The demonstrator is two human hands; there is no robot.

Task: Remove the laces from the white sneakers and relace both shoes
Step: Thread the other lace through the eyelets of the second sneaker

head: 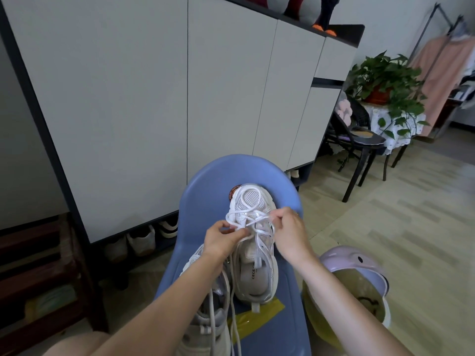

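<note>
— On the blue chair (205,191): what is listed?
— One white sneaker (253,242), toe pointing away, insole printed "CECE", the rest unreadable. Second sneaker (205,304) just beside it, nearer, under the left forearm.
— Laces?
— White lace (246,219) loose across the upper eyelets. Left hand (221,240) pinches a strand between its fingers; right hand (290,229) pinches another at the shoe's right edge. Ends trail down toward the second sneaker.
— Beneath?
— Yellow bag (257,319).
</note>
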